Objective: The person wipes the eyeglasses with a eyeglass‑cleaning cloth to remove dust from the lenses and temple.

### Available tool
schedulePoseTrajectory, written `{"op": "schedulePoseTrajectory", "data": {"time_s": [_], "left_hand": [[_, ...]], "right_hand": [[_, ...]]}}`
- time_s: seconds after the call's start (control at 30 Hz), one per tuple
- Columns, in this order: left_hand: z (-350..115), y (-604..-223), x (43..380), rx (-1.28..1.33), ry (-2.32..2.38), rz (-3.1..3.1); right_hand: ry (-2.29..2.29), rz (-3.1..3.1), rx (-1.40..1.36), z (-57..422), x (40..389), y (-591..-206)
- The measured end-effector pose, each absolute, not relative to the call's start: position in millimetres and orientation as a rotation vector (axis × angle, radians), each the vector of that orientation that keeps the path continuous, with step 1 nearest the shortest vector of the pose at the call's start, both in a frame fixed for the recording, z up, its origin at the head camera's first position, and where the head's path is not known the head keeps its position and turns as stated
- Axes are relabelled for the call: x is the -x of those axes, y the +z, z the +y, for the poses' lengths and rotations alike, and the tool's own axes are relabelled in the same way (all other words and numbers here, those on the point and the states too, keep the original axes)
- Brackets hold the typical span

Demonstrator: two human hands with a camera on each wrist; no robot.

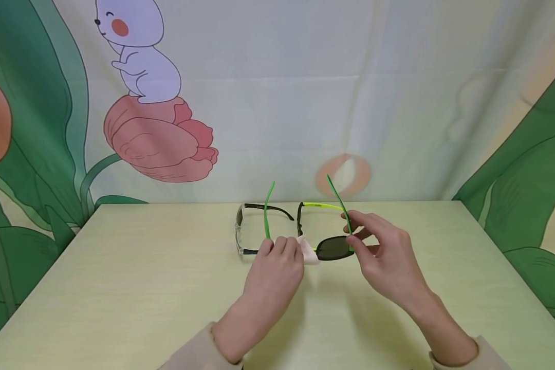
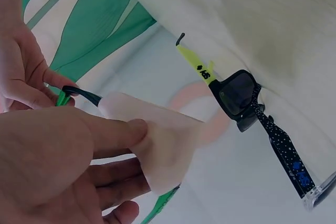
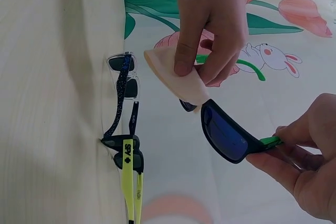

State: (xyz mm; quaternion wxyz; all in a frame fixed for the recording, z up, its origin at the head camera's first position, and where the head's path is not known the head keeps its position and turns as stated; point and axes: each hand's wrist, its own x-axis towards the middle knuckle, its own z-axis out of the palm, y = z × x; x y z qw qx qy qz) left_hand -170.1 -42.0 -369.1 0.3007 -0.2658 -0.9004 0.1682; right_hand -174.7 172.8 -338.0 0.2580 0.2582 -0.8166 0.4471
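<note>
Head view: above the desk (image 1: 120, 288), nearer than the clear pair (image 1: 239, 217) and yellow pair (image 1: 312, 204), I see the green glasses (image 1: 334, 248); left hand (image 1: 275, 270) pinches the cloth (image 1: 309, 253) at their left side, right hand (image 1: 389, 261) pinches the right hinge (image 3: 270, 141). I'd brace there, rubbing lightly.

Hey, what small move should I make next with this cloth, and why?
Probably wipe the uncovered lens: your left hand pinches the cloth over the other lens, while your right hand holds the green-armed sunglasses at one end.
</note>
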Motion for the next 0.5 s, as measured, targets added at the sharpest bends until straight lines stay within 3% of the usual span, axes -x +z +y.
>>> {"op": "schedulePoseTrajectory", "data": {"time_s": [0.5], "left_hand": [[-43.9,-359.4,162.5,0.884,0.348,-2.371]], "right_hand": [[1.109,-2.221,-0.693,177.7,180.2,-336.2]]}}
